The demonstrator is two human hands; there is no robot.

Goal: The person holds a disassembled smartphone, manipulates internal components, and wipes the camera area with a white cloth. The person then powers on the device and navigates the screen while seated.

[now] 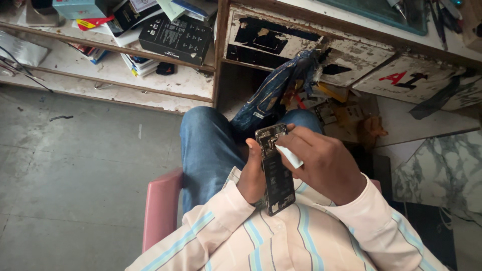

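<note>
1. Black and bare, the opened phone (pixel 275 170) stands upright over the person's lap, back cover already off, inner boards and battery showing.
2. Left hand (pixel 252 175) wraps the phone's left edge from behind, fingers closed firmly on it.
3. Right hand (pixel 321 163) pinches a small white tool (pixel 290 155), its tip pressed near the upper part of the phone; fingers are clamped together on that tool.
4. By my reading, the work sits somewhere in the middle: the casing is open, yet the parts inside look in place, and no loose part shows in either hand.
5. Around them: blue jeans (pixel 206 150) below, a pink chair (pixel 160 211) edge at left, a crumpled blue wrapper (pixel 273 95) just beyond the phone.
6. Far left, cluttered shelves (pixel 125 75) carry a black box (pixel 175 37) and stacked papers; far right, a chipped white drawer front (pixel 301 42).
7. Nothing crowds the hands, though the wrapper hangs close behind the phone's top.
</note>
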